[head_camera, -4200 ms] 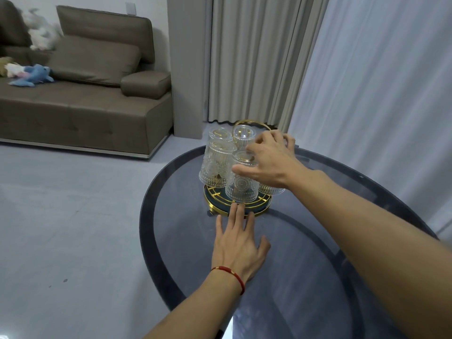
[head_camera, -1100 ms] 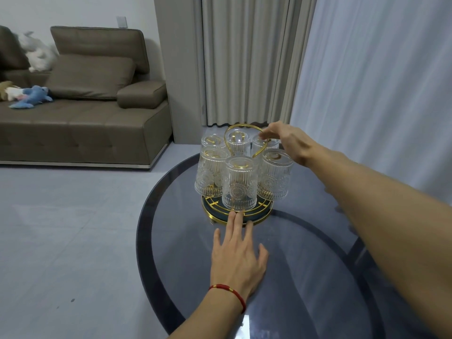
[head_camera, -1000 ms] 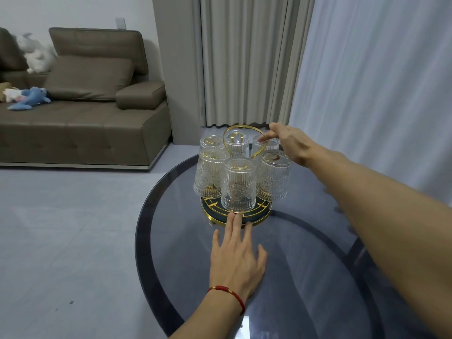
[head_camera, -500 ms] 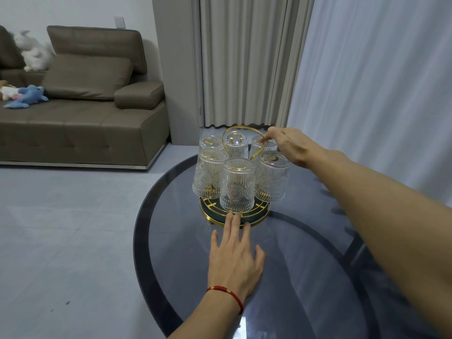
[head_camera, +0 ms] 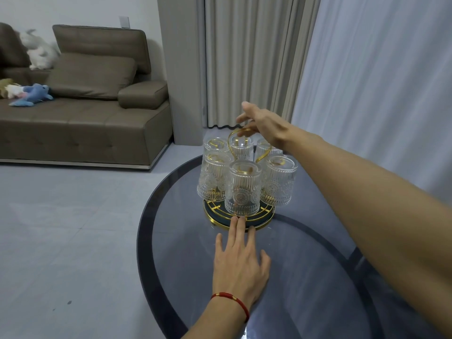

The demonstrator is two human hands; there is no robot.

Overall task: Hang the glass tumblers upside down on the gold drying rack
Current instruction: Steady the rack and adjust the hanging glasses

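Observation:
Several ribbed glass tumblers hang upside down on the gold drying rack (head_camera: 259,222), which stands on the round dark glass table (head_camera: 305,277). The nearest tumbler (head_camera: 242,189) faces me, with one to its left (head_camera: 213,179) and one to its right (head_camera: 279,182); three more stand behind. My left hand (head_camera: 241,265) lies flat on the table, fingertips touching the rack's base rim. My right hand (head_camera: 265,123) hovers at the top of the rack's gold ring handle (head_camera: 230,143), fingers spread and holding no glass; whether they touch the ring is unclear.
The table's curved edge runs close on the left, with grey floor beyond. A brown sofa (head_camera: 85,113) with soft toys stands at the far left. Curtains (head_camera: 367,81) hang behind the table and to its right.
My right hand has risen from the rear right tumbler to the top of the ring handle and its fingers have spread. The left hand and the rack stay put.

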